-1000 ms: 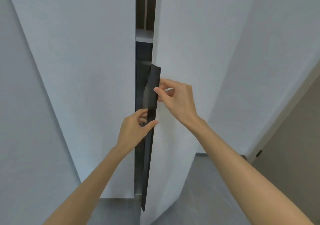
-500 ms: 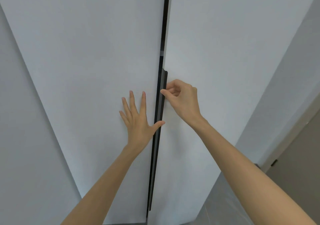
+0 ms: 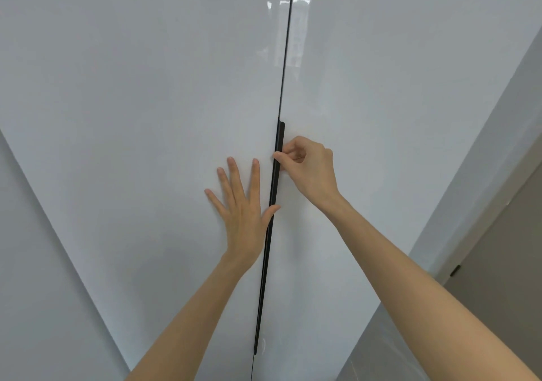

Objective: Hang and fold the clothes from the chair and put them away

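Now shut, or as good as. Stood ajar a second ago, with a dark gap and a shelf showing behind the right door [image 3: 381,102]; kept only a thin black slit half a second ago; leaves at present no more than a hairline seam against the left door [image 3: 132,87], top to bottom.

Presses the left hand [image 3: 240,213] flat on the left door near its inner edge, fingers straight and spread, thumb tip touching the handle [image 3: 271,234]. Had that hand curled at the handle a second ago; holds nothing with it now. Pinches the handle with the right hand [image 3: 308,169], thumb on the black strip's front, other fingers curled in beside it at the right door's inner edge. Looks much the same grip as before, only carried inward with the door.

Shows no clothes anywhere: neither garment nor chair in view, so presumably put away behind the doors, though cannot confirm from here. Cannot tell either whether more remains on the chair.

Reads as the closing step of putting away, likely the end of the task or of one round of it. Calls next for letting go of the handle and lifting the palm off, perhaps after a last push to seat both doors. Risks little: at most a door springing back ajar if released too soon, or a thumb nipped at the seam.

Off past the right door's outer edge, only grey floor [image 3: 390,360] and a beige panel [image 3: 504,278].
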Demonstrator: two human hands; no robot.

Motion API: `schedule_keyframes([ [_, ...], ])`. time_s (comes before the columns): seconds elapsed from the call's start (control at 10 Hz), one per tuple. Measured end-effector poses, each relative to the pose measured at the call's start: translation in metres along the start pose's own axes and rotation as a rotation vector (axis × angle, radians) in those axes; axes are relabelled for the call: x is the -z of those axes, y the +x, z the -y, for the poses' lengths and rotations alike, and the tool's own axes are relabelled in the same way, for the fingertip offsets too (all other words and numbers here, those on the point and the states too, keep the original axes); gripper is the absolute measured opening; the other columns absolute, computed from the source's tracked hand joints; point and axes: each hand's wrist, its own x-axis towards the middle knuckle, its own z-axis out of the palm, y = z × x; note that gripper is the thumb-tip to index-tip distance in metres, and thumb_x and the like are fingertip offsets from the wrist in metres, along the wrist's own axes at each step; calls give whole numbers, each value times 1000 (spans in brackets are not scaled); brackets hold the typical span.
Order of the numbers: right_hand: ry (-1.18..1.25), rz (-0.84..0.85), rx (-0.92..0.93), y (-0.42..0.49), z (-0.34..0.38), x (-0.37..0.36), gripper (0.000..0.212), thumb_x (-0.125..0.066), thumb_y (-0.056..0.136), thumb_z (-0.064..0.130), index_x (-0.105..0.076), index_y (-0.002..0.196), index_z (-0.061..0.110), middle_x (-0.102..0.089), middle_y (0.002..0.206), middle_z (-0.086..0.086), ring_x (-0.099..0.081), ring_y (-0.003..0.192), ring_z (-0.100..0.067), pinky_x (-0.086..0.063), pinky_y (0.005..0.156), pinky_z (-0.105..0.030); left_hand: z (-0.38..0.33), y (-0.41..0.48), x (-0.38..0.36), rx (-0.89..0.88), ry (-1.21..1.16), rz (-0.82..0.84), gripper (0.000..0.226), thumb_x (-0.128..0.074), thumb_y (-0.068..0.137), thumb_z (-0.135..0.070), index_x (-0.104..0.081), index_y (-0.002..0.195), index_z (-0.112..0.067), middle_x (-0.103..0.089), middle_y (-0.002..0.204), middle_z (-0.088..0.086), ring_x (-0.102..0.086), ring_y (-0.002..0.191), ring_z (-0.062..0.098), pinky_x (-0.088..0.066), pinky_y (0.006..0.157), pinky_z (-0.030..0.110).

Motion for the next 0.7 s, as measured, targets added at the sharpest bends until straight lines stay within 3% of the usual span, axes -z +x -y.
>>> schedule_keyframes([
  [0.2,6,-40,-11,-2,0,-3,8,-69,85,23,-65,80,20,-65,68,12,-64,66,-5,-53,69,-18,-1,-1,3,-26,17,28,97,-54,84,-59,9,151,-28,13,156,15,9,144,40,-10,110,68],
  [0.3,-43,-44,9,-9,2,-7,6,-67,88,22,-65,87,16,-65,74,9,-62,69,-4,-46,65,-9,-4,-2,11,-23,-44,85,96,-55,87,-53,16,148,-32,22,155,11,20,143,35,-2,112,65],
  [0.5,72,138,-106,-43,0,10,28,-56,94,12,-63,120,12,-68,115,5,-62,103,-4,-47,91,-14,6,-17,40,-96,-214,212,85,-53,95,-33,14,148,-39,30,154,-8,26,143,18,2,113,60],
  [0.6,165,182,-199,-67,4,29,36,-57,94,18,-56,130,20,-59,127,11,-56,111,-5,-41,87,-12,13,-36,55,-83,-308,245,78,-52,96,-20,1,150,-37,24,154,-15,18,145,16,-4,117,53],
  [0.7,316,162,-287,-91,12,58,35,-56,94,17,-56,128,24,-60,125,12,-58,108,-9,-44,84,-15,19,-70,73,4,-359,198,68,-55,94,-12,-22,150,-30,14,158,-9,11,147,21,-12,118,42],
])
